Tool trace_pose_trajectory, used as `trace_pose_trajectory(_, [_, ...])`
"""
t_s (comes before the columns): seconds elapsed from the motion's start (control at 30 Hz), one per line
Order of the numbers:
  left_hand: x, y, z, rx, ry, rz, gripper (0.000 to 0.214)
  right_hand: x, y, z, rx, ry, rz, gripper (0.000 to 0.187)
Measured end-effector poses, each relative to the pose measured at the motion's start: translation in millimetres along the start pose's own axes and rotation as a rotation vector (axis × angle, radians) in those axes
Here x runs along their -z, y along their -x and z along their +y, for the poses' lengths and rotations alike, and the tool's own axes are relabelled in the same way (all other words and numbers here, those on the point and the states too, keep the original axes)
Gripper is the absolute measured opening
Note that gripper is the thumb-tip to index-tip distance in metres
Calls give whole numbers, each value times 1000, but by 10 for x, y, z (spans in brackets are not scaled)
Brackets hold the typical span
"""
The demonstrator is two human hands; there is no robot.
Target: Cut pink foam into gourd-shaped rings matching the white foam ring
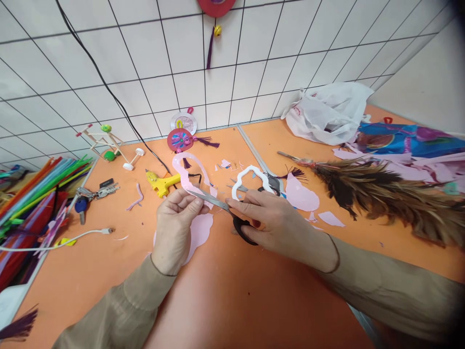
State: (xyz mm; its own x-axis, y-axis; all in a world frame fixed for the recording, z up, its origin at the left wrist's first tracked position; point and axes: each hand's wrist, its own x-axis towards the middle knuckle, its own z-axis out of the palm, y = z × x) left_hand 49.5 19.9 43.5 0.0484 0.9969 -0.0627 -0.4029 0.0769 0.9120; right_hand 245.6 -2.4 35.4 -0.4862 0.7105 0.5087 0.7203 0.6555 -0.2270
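Note:
Between thumb and fingers, my left hand (174, 225) pinches a pink curved paper strip (184, 175), which arches up and round like an open loop. My right hand (274, 218) grips black-handled scissors (220, 203), their blades pointing left against the strip close to my left thumb. Whether the blades are parted is hard to make out. Under my left hand lies a pink paper piece (201, 230) on the orange table. A white wavy-edged ring (238, 183) lies just beyond my right hand, with a second pair of scissors (272, 182) partly behind it.
A yellow glue gun (160, 184), keys (95, 193) and a white cable (87, 233) lie to the left, near colourful pipe cleaners (47, 184). A feather duster (385, 196), pink scraps (301, 191) and a white plastic bag (327, 114) occupy the right. Tiled wall (145, 58) stands behind.

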Motion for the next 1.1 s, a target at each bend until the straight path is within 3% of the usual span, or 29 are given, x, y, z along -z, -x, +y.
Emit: trace_pose_trajectory(1.1, [-13, -6, 15, -6, 6, -16, 12, -3, 2, -13, -17, -86, -1, 24])
